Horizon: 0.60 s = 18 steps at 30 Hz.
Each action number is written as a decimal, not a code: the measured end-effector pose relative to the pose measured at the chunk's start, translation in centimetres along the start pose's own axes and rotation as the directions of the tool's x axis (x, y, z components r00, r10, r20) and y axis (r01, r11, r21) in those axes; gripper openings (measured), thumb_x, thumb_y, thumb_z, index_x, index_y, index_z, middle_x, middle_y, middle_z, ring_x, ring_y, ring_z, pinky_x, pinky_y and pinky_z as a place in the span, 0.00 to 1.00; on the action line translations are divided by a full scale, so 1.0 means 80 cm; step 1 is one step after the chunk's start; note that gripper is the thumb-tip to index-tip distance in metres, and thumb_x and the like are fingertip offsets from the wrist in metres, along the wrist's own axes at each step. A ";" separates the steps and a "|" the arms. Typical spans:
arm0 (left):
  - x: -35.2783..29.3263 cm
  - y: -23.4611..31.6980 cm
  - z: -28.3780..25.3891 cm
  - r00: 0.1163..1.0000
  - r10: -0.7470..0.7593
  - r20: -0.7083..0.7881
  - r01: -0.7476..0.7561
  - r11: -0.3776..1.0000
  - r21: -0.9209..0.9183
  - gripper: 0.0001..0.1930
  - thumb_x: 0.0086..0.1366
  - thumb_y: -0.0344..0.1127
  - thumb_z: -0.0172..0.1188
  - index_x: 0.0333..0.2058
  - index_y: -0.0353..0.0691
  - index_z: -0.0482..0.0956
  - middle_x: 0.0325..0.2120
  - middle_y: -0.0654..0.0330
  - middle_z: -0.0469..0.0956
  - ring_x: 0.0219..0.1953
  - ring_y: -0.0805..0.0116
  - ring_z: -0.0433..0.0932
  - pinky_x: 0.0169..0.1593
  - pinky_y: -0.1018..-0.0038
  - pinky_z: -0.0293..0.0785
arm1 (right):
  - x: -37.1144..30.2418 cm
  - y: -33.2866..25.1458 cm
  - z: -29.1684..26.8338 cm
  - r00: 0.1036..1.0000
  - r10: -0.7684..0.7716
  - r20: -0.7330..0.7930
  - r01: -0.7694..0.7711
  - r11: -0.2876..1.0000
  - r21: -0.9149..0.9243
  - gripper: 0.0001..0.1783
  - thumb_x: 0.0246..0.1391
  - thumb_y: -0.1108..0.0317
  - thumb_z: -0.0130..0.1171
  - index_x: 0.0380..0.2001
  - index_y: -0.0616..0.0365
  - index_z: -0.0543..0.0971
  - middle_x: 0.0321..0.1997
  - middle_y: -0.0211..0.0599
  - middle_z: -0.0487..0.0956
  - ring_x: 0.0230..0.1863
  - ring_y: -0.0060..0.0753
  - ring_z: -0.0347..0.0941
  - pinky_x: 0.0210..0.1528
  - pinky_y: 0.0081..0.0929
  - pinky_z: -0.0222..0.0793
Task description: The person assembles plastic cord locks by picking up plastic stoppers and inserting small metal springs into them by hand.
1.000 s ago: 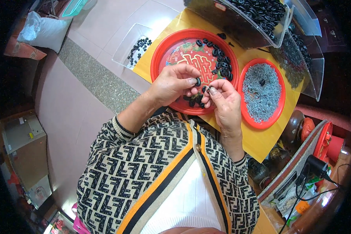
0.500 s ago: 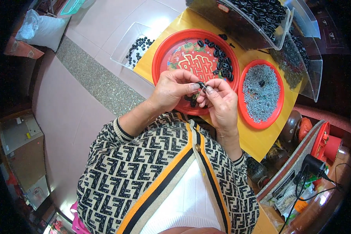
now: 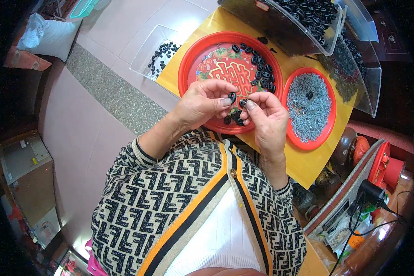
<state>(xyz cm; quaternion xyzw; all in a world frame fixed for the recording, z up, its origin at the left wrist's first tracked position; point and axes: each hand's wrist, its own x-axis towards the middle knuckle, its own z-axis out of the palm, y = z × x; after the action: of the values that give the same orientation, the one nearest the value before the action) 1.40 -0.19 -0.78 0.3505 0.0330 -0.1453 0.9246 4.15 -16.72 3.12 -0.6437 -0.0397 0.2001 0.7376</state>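
Between the thumb and fingers of my left hand (image 3: 202, 103) is a small black oval plastic piece (image 3: 232, 97) with a hole in it. A little to its right, my right hand (image 3: 266, 115) pinches another small black piece (image 3: 243, 103). The two pieces are apart, both above the near part of a round red tray (image 3: 188, 60). Several black oval pieces (image 3: 263, 73) lie along the tray's right side, and a few more (image 3: 234, 117) rest below my fingers. To the right, an oval red tray (image 3: 332, 115) holds many small grey pins (image 3: 308, 115) and one black piece.
A yellow tabletop (image 3: 303, 168) carries the trays. Clear bins (image 3: 290, 39) of black parts stand at the far right. Beyond the table's left edge, a clear box (image 3: 142, 57) holds small black pieces. Jars (image 3: 345, 147) and a black adapter with cables (image 3: 371, 193) are at the right.
My hands have moved apart from a shared pinch, the right one going slightly right. Each now holds a separate black piece.
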 end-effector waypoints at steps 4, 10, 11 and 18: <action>-0.001 0.000 0.000 1.000 0.025 -0.002 -0.025 0.999 0.048 0.12 0.53 0.24 0.57 0.38 0.34 0.72 0.26 0.62 0.74 0.24 0.78 0.72 0.28 0.84 0.70 | -0.002 -0.003 0.007 1.000 0.014 -0.017 -0.014 1.000 0.004 0.04 0.48 0.76 0.53 0.30 0.63 0.71 0.25 0.28 0.73 0.23 0.15 0.69 0.24 0.10 0.65; -0.003 0.001 0.002 0.999 0.037 -0.020 -0.035 0.992 0.118 0.13 0.52 0.23 0.58 0.38 0.34 0.72 0.27 0.62 0.75 0.27 0.78 0.73 0.30 0.83 0.72 | -0.002 -0.002 0.008 1.000 0.007 -0.027 -0.009 0.997 -0.081 0.04 0.48 0.77 0.53 0.30 0.63 0.70 0.24 0.27 0.72 0.23 0.14 0.69 0.24 0.11 0.65; -0.003 0.001 0.001 0.999 0.040 -0.004 -0.039 0.991 0.129 0.13 0.52 0.23 0.58 0.38 0.34 0.72 0.27 0.62 0.75 0.27 0.78 0.74 0.31 0.83 0.72 | -0.003 -0.002 0.008 1.000 -0.007 -0.024 0.005 0.996 -0.088 0.04 0.47 0.78 0.52 0.29 0.63 0.70 0.24 0.27 0.72 0.22 0.14 0.68 0.24 0.11 0.65; -0.003 0.002 0.009 0.995 0.098 -0.020 -0.088 0.954 0.287 0.12 0.52 0.23 0.57 0.38 0.33 0.73 0.28 0.62 0.75 0.30 0.78 0.74 0.36 0.82 0.72 | -0.003 -0.002 0.009 1.000 -0.008 -0.027 0.003 0.988 -0.154 0.04 0.46 0.78 0.52 0.28 0.63 0.70 0.23 0.25 0.71 0.22 0.11 0.67 0.23 0.10 0.62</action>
<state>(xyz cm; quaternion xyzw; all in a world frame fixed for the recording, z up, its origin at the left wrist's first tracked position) 1.16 -0.44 -0.09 0.4838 0.0107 -0.0989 0.8695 3.74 -16.18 3.42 -0.7014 -0.0465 0.1854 0.6867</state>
